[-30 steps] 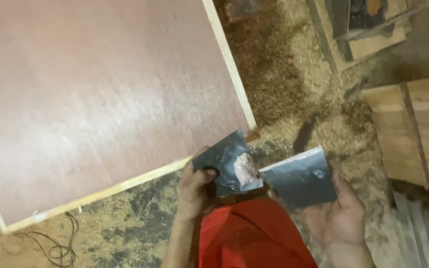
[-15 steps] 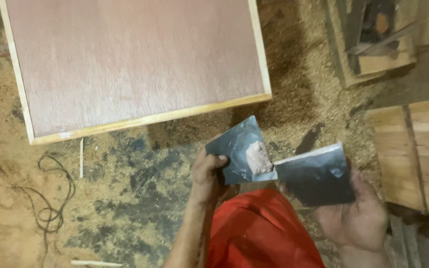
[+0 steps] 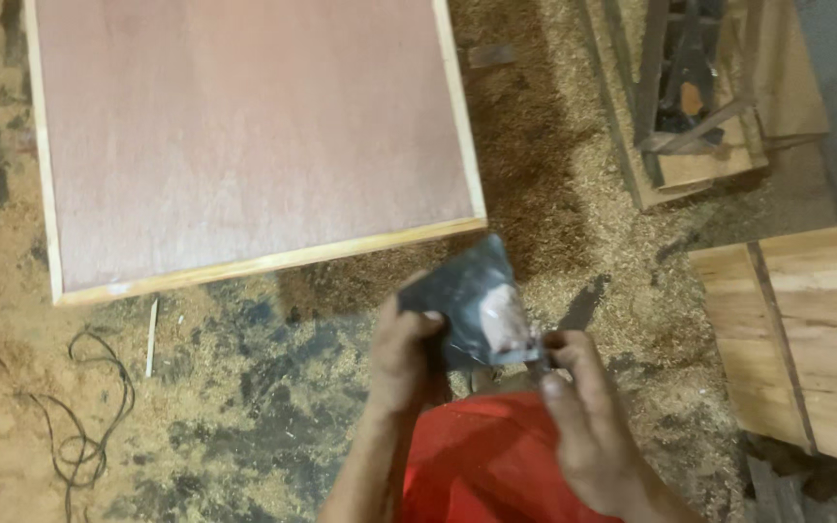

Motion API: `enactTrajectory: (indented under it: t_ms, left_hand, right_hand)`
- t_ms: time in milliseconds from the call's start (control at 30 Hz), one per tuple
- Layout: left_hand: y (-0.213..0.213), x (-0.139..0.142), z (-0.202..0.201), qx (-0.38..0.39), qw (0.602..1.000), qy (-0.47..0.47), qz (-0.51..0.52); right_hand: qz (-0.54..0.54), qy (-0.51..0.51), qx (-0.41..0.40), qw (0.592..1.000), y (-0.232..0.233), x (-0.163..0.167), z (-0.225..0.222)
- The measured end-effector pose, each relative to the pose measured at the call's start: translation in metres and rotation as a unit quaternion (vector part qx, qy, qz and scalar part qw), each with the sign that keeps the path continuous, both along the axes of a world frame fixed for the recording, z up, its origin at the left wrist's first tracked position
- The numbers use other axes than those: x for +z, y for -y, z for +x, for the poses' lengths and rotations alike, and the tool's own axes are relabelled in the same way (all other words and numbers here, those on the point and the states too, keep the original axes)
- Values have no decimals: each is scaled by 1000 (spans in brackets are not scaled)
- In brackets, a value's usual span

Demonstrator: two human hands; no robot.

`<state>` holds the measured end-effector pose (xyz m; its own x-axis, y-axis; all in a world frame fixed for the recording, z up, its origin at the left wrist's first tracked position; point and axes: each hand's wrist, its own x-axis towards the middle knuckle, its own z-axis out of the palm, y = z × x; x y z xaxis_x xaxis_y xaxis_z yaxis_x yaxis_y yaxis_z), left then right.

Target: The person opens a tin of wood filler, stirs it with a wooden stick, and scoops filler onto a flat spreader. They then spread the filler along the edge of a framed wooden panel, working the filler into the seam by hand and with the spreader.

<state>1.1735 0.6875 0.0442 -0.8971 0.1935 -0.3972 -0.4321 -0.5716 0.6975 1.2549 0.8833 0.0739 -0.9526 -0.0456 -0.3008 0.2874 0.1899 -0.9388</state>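
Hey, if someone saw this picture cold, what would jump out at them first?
Probably the big reddish-brown board with its pale wooden edge, lying flat on the sawdust-covered floor at upper left. Next, low in the middle, the left hand and right hand holding a dark, worn sheet between them. Pale wooden planks sit at right.

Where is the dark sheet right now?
Head view, lower centre: the dark sheet is held between left hand and right hand, just below the plywood panel.

The left hand (image 3: 404, 358) and right hand (image 3: 583, 426) pinched a worn dark sheet of sandpaper (image 3: 472, 300) between them above a red garment (image 3: 481, 460). A plywood panel (image 3: 244, 136) lay on the sawdust-covered floor (image 3: 244, 407), near a black cable (image 3: 79, 426).
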Motion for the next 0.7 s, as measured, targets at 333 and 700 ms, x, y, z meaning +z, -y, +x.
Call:
enactTrajectory:
  t_ms: [333, 700]
  left_hand:
    - [-25, -11, -18, 87, 975, 9, 206]
    - [-97, -30, -5, -19, 943, 64, 326]
  right_hand:
    - [247, -504, 45, 826, -93, 16, -50]
    - [-341, 24, -131, 931, -103, -37, -101]
